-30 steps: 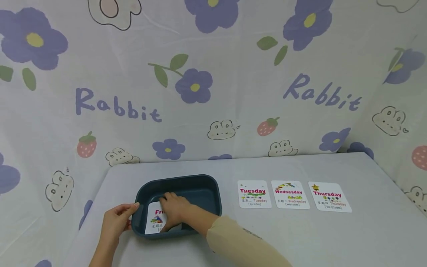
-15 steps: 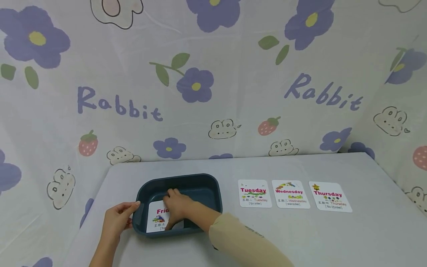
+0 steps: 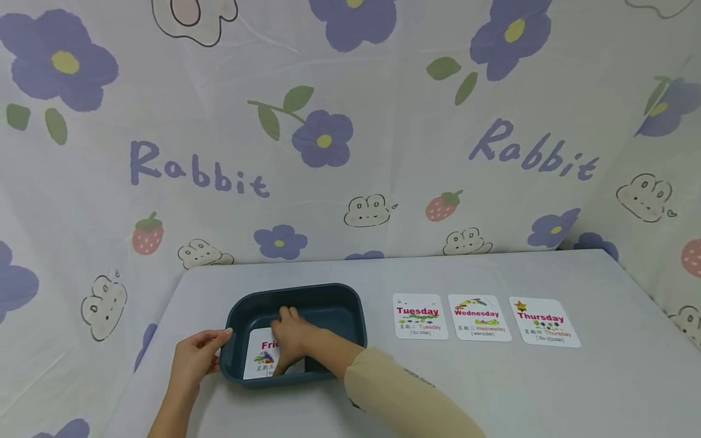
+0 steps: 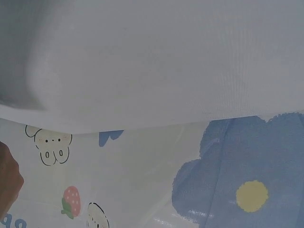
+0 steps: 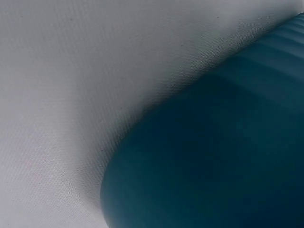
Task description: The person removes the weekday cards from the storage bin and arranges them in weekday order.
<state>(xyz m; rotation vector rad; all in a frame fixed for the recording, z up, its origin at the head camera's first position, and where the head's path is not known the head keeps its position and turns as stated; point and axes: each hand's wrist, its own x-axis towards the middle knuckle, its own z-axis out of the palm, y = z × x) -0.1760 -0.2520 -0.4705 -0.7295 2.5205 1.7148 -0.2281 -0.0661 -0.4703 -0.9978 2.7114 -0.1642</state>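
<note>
Tray (image 3: 339, 319): holds the Friday card (image 3: 261, 354), partly beneath my right grip (image 3: 292, 342).
Left grip (image 3: 193, 358): pinching the tray's rim.
Right grip: arched over the card; I can't tell whether it pinches.
Bench (image 3: 438, 389): Tuesday card (image 3: 420, 316), Wednesday card (image 3: 479, 317), Thursday card (image 3: 544, 322), rightward of my grips.

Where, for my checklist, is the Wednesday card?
In the head view, the Wednesday card lies right of the tray, between the Tuesday card and Thursday card.

Floral rabbit-print cloth (image 3: 378, 140) hanging behind pale table (image 3: 465, 383); light muted.
</note>
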